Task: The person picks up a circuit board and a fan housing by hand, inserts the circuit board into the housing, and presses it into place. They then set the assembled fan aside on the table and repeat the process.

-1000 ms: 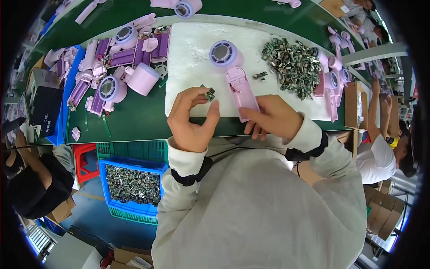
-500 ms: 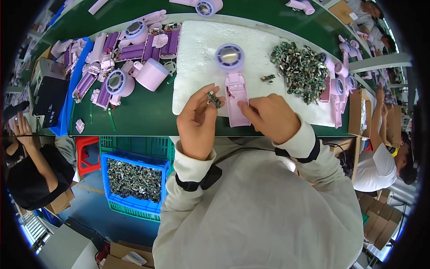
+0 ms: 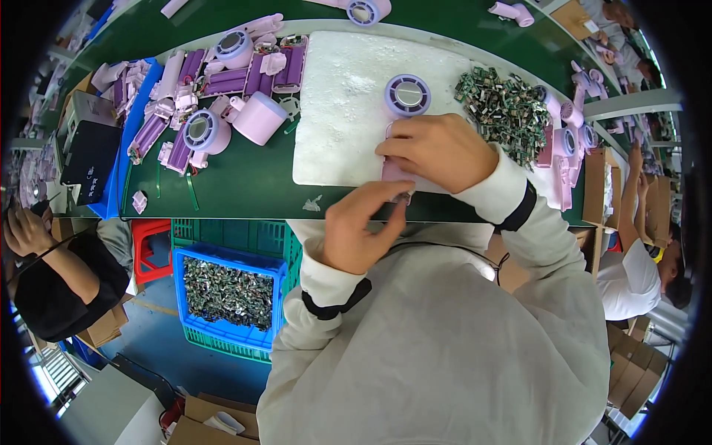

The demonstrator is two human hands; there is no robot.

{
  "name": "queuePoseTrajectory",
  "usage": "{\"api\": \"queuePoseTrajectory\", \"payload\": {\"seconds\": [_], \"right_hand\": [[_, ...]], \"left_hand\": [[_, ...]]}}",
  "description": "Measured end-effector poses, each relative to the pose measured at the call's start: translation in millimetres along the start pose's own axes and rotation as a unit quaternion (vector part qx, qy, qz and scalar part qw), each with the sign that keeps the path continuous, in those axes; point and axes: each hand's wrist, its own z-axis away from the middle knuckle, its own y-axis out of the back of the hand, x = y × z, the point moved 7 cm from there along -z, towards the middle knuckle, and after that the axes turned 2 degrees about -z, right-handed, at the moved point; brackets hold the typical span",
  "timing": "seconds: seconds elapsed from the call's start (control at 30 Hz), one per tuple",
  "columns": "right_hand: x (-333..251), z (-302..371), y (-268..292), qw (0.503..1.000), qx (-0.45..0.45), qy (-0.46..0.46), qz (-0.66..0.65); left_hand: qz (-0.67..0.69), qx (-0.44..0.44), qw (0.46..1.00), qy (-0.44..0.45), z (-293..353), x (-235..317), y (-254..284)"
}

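Observation:
A pink handheld device with a round lavender-rimmed head (image 3: 408, 96) lies on the white foam sheet, its pink handle shell (image 3: 393, 172) pointing toward me. My right hand (image 3: 445, 152) covers most of the handle, fingers curled down onto it. At the handle's near end, by the table edge, my left hand (image 3: 363, 228) pinches a small circuit board (image 3: 403, 198) between thumb and forefinger. Only a sliver of that board shows. The inside of the handle is hidden beneath my right hand. A heap of green circuit boards (image 3: 504, 111) sits right of the device.
On the left lie pink housings with purple cells (image 3: 256, 78) and a pink round-headed part (image 3: 259, 119), beside a blue bin (image 3: 111, 185). More pink devices (image 3: 567, 141) stand at right. Below the table, a blue crate (image 3: 282, 285) holds many boards. Co-workers sit on both sides.
My left hand has moved right and down to the handle's near end, the board now mostly hidden. My right hand has shifted up over the handle. The view has shifted slightly.

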Motion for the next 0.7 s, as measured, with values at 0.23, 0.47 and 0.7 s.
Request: {"api": "queuePoseTrajectory", "payload": {"seconds": [0.23,0.47,0.7], "right_hand": [[5,8,2,0.994,0.100,0.029,-0.024],[-1,11,-5,0.964,0.205,-0.126,-0.117],[-6,8,-8,0.963,0.218,-0.132,-0.090]], "left_hand": [[-0.160,-0.038,0.977,-0.135,4,14,-5],[0.005,0.010,1.000,0.016,2,-6,9],[0.123,0.161,0.976,0.076,-6,-23,30]]}}
